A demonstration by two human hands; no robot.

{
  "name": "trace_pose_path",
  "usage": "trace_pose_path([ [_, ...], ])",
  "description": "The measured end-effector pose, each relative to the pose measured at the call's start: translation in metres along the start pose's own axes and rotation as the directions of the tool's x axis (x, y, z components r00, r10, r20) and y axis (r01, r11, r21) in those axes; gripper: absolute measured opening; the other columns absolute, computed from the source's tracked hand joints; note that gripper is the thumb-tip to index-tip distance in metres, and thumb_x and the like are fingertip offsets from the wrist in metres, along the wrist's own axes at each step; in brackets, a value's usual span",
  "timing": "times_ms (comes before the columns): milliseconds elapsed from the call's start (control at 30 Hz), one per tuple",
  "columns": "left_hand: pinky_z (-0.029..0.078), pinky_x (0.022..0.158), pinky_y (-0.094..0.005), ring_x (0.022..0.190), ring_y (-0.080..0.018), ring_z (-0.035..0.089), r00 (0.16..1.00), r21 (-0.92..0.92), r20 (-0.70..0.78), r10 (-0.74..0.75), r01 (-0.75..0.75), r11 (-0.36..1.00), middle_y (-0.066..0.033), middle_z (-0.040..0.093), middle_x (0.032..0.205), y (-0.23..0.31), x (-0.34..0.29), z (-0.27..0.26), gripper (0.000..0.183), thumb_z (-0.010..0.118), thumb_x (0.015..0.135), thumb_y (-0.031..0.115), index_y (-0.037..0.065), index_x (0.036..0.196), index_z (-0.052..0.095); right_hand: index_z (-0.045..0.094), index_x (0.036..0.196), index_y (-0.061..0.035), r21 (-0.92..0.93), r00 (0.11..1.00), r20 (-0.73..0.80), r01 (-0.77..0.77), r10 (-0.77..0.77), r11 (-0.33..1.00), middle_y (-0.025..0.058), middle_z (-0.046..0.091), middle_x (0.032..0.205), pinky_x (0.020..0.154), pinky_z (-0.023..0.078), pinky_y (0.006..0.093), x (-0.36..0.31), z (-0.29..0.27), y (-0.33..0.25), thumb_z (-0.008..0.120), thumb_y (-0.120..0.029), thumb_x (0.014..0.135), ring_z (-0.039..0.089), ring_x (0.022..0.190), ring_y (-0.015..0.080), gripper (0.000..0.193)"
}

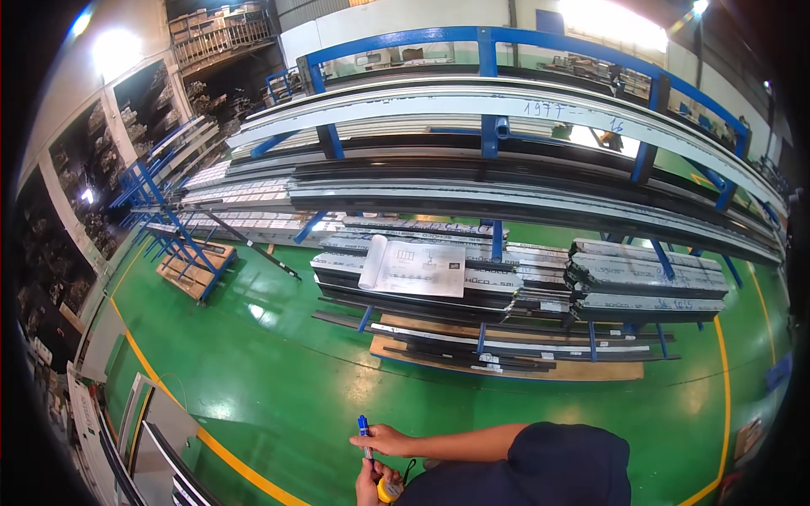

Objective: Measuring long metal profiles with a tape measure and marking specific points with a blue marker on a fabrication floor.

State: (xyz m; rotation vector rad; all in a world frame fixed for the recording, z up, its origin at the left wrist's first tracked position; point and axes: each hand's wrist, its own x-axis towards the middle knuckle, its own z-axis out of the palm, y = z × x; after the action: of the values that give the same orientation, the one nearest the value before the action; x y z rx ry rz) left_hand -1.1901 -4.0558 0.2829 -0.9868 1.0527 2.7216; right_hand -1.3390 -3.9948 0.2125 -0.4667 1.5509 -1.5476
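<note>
Low in the view, both my hands are close together around a blue and white marker (pixel 367 451). My right hand (pixel 386 440) reaches in from the right, its fingers closed at the marker's blue upper end. Just below it, my left hand (pixel 369 487) is closed around the marker's lower part. A yellow tape measure (pixel 389 490) with a dark strap sits against that left hand, apparently held in it too; its grip is partly hidden. Ahead, a partly curled sheet with printed drawings (pixel 419 268) lies on wrapped profiles (pixel 494 282).
A blue steel rack (pixel 488 52) carries long metal profiles (pixel 472 105) across several levels. To the left stands another blue rack (pixel 181 223) on a wooden pallet (pixel 190 271). Panels and profiles (pixel 143 434) lean at lower left. Yellow lines (pixel 232 460) mark the green floor (pixel 287 354).
</note>
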Motion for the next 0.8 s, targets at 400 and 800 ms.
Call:
trace_pose_path([
  [400,0.047,0.063,-0.0384,0.065,-0.0277,0.05,0.968,-0.209,0.175,0.182,-0.144,0.967,-0.0072,0.044,0.058,-0.013,0.002,-0.072,0.05,0.031,0.108,0.053,0.014,0.077,0.04,0.056,0.078,-0.0186,0.263,0.948,-0.319,0.11,-0.021,0.959,-0.0055,0.047,0.063,0.045,0.036,0.0287,0.08,-0.012,-0.012,0.052,-0.034,0.1,0.045,0.05,0.0102,0.027],
  [800,0.052,0.068,-0.035,0.068,-0.0224,0.056,0.856,-0.531,-0.382,0.35,-0.513,0.674,-0.0065,0.053,0.066,-0.087,-0.151,-0.212,0.036,0.049,0.105,0.04,0.011,0.084,0.05,0.062,0.098,-0.0063,0.104,0.965,0.259,-0.06,0.032,0.993,0.0022,0.057,0.073,0.057,0.05,0.032,0.086,0.163,0.008,0.065,-0.024,0.099,0.057,0.066,0.0118,0.018],
])
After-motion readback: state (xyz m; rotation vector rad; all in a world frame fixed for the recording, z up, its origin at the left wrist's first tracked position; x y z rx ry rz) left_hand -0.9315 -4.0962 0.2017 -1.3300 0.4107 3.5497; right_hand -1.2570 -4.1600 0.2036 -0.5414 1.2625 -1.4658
